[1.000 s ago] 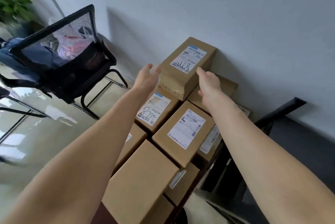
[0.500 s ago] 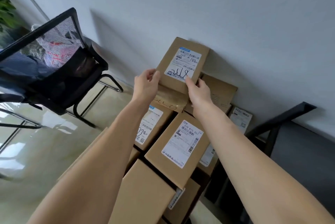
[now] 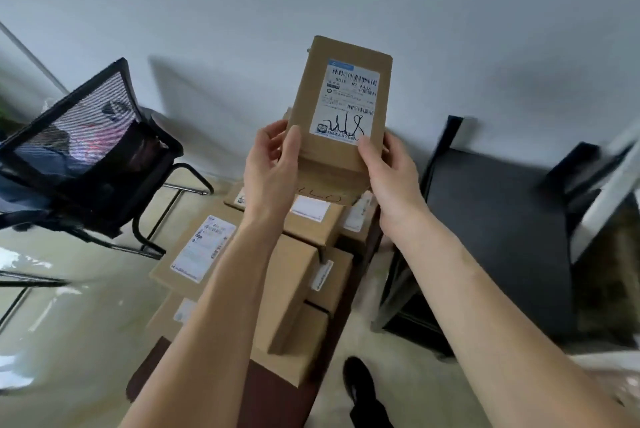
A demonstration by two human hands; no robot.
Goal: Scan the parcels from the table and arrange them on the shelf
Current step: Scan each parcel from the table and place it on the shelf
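Item: brown cardboard parcel with white barcode label point(image 3: 341, 109), centre frame, held aloft; left hand point(image 3: 272, 164) and right hand point(image 3: 384, 168) clamp their fingers on its lower edges. Unscanned; many brown stacked parcels point(image 3: 294, 271) below remain. Dark shelf point(image 3: 498, 230), right, partly cropped; no scanner visible.

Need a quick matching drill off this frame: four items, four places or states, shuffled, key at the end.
Items
1. held parcel
2. mesh chair
3. dark shelf
4. black shoe

Places or states
A. on the floor, at the bottom of the view
B. lifted above the stack, label facing the camera, left hand and right hand gripping its lower edges
C. right of the parcel stack, against the wall
D. left of the parcel stack

Pairs: 1-B, 2-D, 3-C, 4-A
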